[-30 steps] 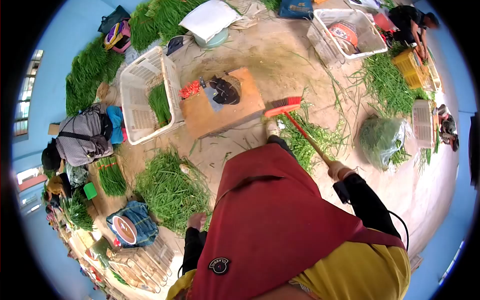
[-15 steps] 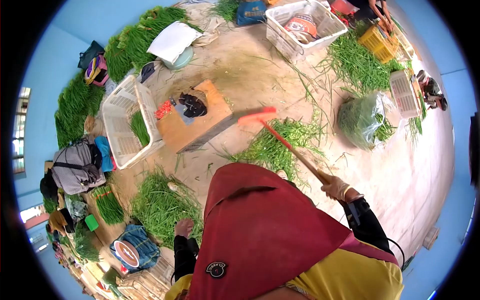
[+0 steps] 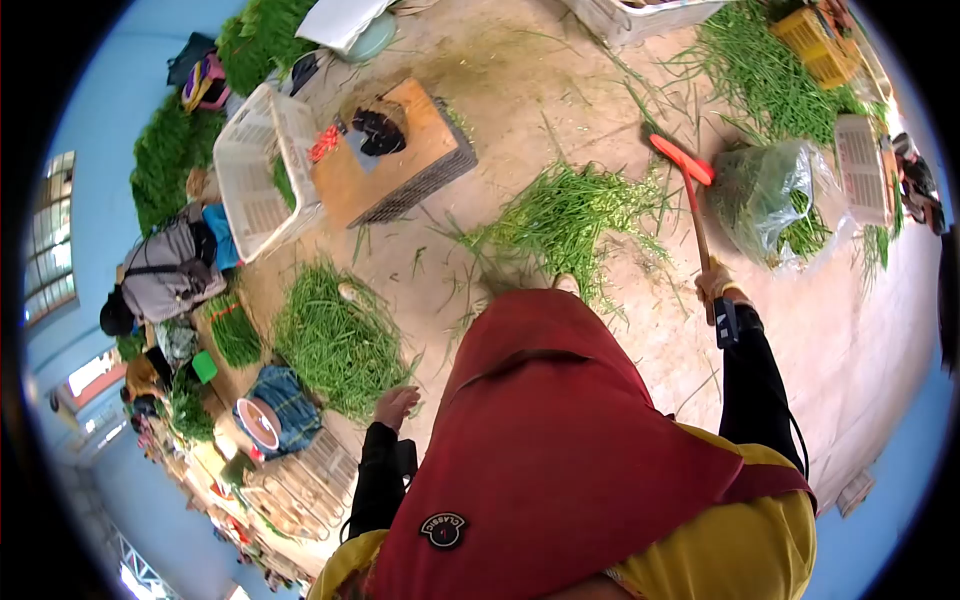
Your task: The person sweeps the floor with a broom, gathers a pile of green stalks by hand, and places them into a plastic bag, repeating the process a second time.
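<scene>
My right hand point(image 3: 712, 286) grips the wooden handle of a red broom point(image 3: 682, 160), whose head is lifted to the right of a loose pile of green stalks point(image 3: 565, 215) on the concrete floor. My left hand point(image 3: 396, 404) hangs by my side with fingers apart and holds nothing; it is near a second heap of green stalks point(image 3: 335, 340). My dark red headscarf point(image 3: 560, 440) fills the lower middle and hides my body and feet.
A wooden box table point(image 3: 395, 160) with red bands and a dark cloth stands beyond the pile, beside a tipped white crate point(image 3: 255, 180). A clear bag of greens point(image 3: 765, 195) lies at right. A person in grey point(image 3: 165, 270) crouches at left. More greens line the wall.
The broom head has swung from the left of the stalk pile, near the wooden box, over to the right by the bag. My view has shifted, and my right arm has straightened.
</scene>
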{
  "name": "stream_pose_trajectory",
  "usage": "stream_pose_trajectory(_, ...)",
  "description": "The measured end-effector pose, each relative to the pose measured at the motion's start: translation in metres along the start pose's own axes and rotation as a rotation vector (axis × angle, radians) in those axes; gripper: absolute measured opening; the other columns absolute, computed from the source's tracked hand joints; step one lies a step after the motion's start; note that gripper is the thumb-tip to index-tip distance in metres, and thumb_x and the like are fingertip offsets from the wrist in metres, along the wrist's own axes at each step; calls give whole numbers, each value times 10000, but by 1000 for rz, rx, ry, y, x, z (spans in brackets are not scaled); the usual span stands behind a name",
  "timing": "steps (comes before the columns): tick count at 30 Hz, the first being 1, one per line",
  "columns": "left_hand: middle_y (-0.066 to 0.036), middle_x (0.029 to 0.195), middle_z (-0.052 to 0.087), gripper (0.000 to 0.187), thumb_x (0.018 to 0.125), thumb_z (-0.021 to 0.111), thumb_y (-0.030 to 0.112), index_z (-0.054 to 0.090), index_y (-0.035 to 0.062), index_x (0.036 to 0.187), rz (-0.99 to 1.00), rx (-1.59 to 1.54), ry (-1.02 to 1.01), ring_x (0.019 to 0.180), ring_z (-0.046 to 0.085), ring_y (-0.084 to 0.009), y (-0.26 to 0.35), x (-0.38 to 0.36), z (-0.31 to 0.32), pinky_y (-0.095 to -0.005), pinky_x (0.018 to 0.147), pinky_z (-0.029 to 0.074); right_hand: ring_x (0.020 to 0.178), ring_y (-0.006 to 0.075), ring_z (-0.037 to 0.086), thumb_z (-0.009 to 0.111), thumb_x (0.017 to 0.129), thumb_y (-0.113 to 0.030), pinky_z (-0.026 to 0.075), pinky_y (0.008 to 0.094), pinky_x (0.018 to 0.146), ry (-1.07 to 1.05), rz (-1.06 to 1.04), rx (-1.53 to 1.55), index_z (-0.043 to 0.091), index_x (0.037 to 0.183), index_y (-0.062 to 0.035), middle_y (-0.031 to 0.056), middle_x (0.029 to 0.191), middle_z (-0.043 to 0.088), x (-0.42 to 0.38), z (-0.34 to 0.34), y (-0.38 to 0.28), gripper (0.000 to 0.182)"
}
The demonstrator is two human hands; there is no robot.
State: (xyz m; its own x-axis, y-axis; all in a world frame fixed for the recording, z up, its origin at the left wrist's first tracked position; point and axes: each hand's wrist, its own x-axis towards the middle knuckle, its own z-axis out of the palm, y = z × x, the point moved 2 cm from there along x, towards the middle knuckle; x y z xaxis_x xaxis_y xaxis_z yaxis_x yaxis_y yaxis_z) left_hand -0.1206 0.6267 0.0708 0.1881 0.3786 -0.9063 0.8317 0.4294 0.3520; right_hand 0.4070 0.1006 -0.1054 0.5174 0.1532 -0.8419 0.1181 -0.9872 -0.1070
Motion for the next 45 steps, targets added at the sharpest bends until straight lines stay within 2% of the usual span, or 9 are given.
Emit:
stream_pose_trajectory(7, 8, 797, 607, 334, 772, 601, 304, 610, 54, 994, 8, 40, -48, 695, 539, -76, -26, 9, -3, -194, 551, 391, 408, 180, 460, 456, 748, 6, 397, 342, 355, -122, -3, 467, 151, 1362, -181, 69, 549, 477, -82, 102, -47, 710)
stream_pose_trajectory(17, -2, 811, 603, 375, 741, 612, 316, 608, 43, 997, 127, -2, -73, 702, 526, -92, -84, 27, -98, -211, 556, 375, 485, 196, 513, 543, 690, 7, 445, 314, 407, -313, 88, 507, 208, 1306, -64, 111, 656, 519, -278, 150, -239, 705)
stream_pose_trajectory(27, 0, 740, 569, 245, 782, 550, 215, 608, 4, 892, 331, -57, -217, 656, 498, -83, -97, 52, -159, -227, 563, 389, 467, 134, 503, 561, 706, -97, 399, 258, 401, -305, -21, 863, 281, 1342, -70, 62, 617, 542, -382, 167, -249, 696)
stream_pose_trajectory(32, -9, 729, 560, 256, 810, 552, 205, 600, -24, 913, 462, 21, -89, 635, 490, -84, -23, 3, -93, -244, 566, 398, 375, 118, 422, 559, 727, -54, 341, 251, 346, -175, 109, 1061, 222, 1381, -182, 38, 532, 492, -400, 162, -207, 747)
stream_pose_trajectory(34, -3, 746, 563, 253, 830, 539, 206, 595, -20, 928, 843, 324, -80, 669, 501, -84, -4, 7, -61, -248, 616, 418, 375, 122, 423, 560, 738, -72, 336, 260, 338, -92, 136, 1123, 211, 1384, -208, 46, 549, 505, -386, 164, -180, 747)
stream_pose_trajectory(38, -3, 741, 550, 195, 818, 538, 166, 586, -9, 887, 848, 239, -601, 742, 496, -81, 62, -36, 75, -239, 701, 418, 360, 138, 425, 528, 754, -70, 343, 281, 319, 20, 160, 1302, 151, 1387, -171, 73, 570, 530, -343, 162, -121, 744)
stream_pose_trajectory(39, -91, 1066, 556, 310, 822, 579, 134, 528, -11, 1090, 831, 345, -688, 921, 536, -157, 65, -39, 108, -282, 842, 425, 359, 140, 424, 517, 758, -65, 345, 285, 317, 45, 179, 1323, 140, 1386, -160, 77, 572, 531, -330, 158, -108, 738)
stream_pose_trajectory(41, -146, 1176, 512, 503, 770, 637, 170, 447, -7, 1200, 674, 477, -852, 1102, 485, -219, 76, -63, 188, -324, 919, 399, 387, 153, 437, 504, 763, -52, 349, 278, 331, 76, 214, 1358, 367, 1195, -119, 75, 563, 508, -307, 146, -89, 458)
stream_pose_trajectory(45, -211, 1253, 417, 804, 637, 723, 252, 328, -9, 1287, 1063, 664, -933, 1160, 420, -291, 69, -89, 317, -348, 966, 346, 408, 148, 449, 522, 796, -115, 346, 263, 362, -49, 158, 1327, 518, 796, -78, 50, 564, 501, -261, 128, -67, 37)
